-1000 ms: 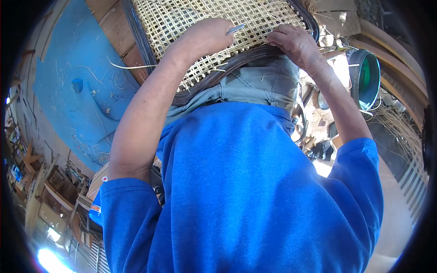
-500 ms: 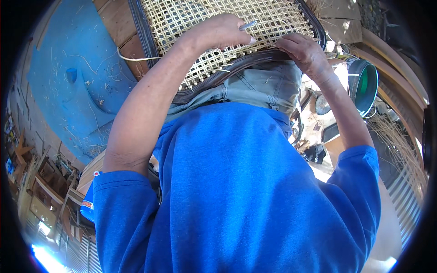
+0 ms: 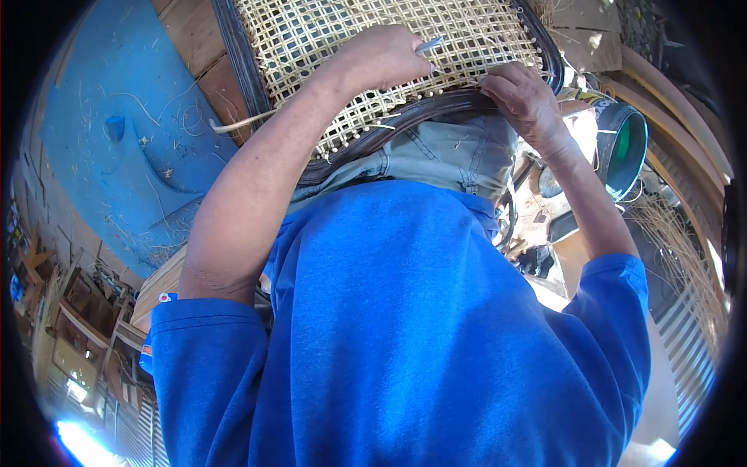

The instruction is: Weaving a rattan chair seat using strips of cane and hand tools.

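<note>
A woven cane panel (image 3: 311,43) in a dark wooden frame (image 3: 241,66) rests against my lap. My left hand (image 3: 385,58) is closed around a thin metal tool (image 3: 429,45), whose shiny end juts out beside the thumb side of the fist; the rest of the tool is hidden. Its fist sits over the weave near the frame's near rail. At that rail's right part, my right hand (image 3: 520,97) has its fingers pressed together at the cane edge. What lies between those fingertips is too small to make out. A loose cane strand (image 3: 241,124) sticks out past the frame's left side.
Blue plastic sheeting or seat (image 3: 101,171) with cane scraps lies to the left. At right stand a dark bucket with a green inside (image 3: 629,152), curved wooden pieces (image 3: 669,101) and a heap of thin strands (image 3: 673,226).
The frame has shifted slightly left, and the loose strand's end on the left looks moved. Both hands stay near the same rail; the tool's end has turned slightly.
</note>
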The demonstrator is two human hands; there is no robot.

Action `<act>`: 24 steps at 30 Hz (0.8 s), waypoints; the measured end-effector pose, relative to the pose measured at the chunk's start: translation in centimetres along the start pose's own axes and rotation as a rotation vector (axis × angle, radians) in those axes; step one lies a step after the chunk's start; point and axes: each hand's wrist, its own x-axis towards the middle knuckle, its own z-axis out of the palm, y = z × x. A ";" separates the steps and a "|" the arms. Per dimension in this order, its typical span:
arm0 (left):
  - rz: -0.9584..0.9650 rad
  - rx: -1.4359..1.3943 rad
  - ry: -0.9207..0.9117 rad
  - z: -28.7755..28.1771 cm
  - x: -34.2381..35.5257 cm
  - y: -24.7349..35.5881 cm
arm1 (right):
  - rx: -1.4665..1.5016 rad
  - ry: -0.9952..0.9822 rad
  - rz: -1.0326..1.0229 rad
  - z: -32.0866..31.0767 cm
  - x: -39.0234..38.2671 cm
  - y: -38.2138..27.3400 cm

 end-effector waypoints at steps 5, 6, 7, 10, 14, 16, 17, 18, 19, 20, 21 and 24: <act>-0.019 -0.072 0.012 0.4 0.3 -1.2 | -0.046 -0.061 -0.081 -0.3 0.3 0.1; -0.046 -0.182 0.008 0.4 0.3 -1.3 | -0.046 -0.060 -0.080 -0.4 0.4 0.0; -0.073 -0.292 0.004 0.5 0.4 -1.5 | -0.028 -0.089 -0.079 -0.5 0.6 0.0; -0.104 -0.338 -0.002 0.1 0.3 -1.3 | 0.068 -0.061 -0.110 -0.4 0.9 0.9; -0.103 -0.452 -0.013 0.0 0.0 -1.8 | 0.371 -0.085 0.100 -1.0 2.1 1.2; -0.117 -0.503 -0.030 -0.1 0.1 -1.9 | 0.266 -0.220 0.135 -0.9 2.9 1.2; -0.115 -0.488 -0.023 -0.1 0.1 -1.9 | 0.203 -0.304 0.173 -0.7 3.4 1.3; -0.112 -0.475 -0.016 -0.1 0.2 -1.9 | 0.204 -0.304 0.177 -0.9 3.8 1.2; -0.110 -0.481 -0.010 0.0 0.2 -1.9 | 0.173 -0.369 0.220 -1.1 4.2 1.0; -0.109 -0.481 -0.015 0.0 0.3 -2.0 | 0.142 -0.434 0.264 -1.1 4.4 1.0; -0.109 -0.516 -0.022 0.0 0.3 -2.0 | 0.143 -0.434 0.268 -1.0 4.5 1.0; -0.093 -0.594 -0.036 -0.2 0.3 -2.1 | 0.087 -0.370 0.162 -0.5 4.5 1.1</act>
